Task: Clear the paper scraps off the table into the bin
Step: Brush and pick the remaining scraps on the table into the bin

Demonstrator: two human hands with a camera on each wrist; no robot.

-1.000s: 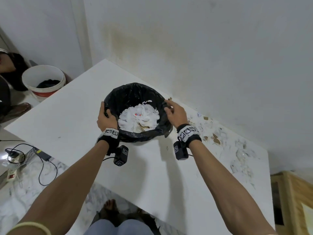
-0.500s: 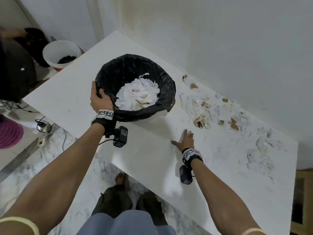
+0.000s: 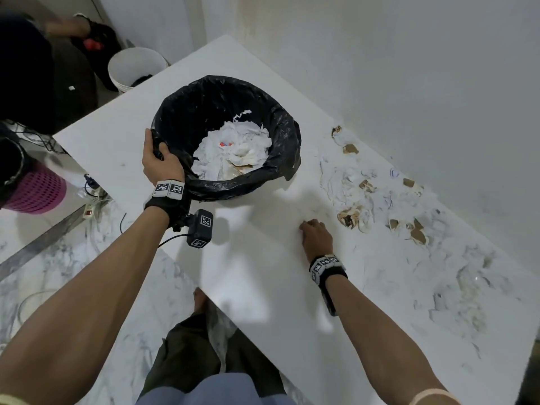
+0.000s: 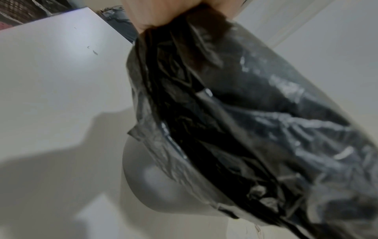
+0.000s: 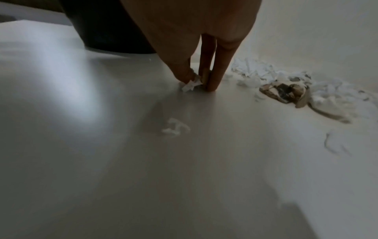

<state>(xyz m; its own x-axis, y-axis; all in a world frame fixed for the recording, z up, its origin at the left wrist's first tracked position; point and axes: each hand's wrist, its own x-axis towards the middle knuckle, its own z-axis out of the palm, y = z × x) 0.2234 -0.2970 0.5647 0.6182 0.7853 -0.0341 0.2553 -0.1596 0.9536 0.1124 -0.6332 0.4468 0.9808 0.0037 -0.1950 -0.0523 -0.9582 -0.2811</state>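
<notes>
A bin (image 3: 204, 118) lined with a black bag stands on the white table (image 3: 263, 287), half filled with white paper. My left hand (image 3: 159, 163) grips its near-left rim; the left wrist view shows the black bag (image 4: 255, 121) under my fingers. My right hand (image 3: 314, 233) is down on the table to the right of the bin, thumb and fingers pinching a small white paper scrap (image 5: 191, 84). White and brown paper scraps (image 3: 359, 211) lie scattered to its right, along the wall. Another small scrap (image 5: 175, 127) lies just short of my fingers.
The wall (image 3: 409, 83) runs close behind the scraps. On the floor at the left stand a white bucket (image 3: 117, 70) and a pink basket (image 3: 38, 191), with cables beside it. My legs (image 3: 204, 361) are at the table's near edge.
My right hand let go of the bin's rim and came down onto the table by the scraps, where its fingers closed on a small piece. My left hand kept its hold on the bin.
</notes>
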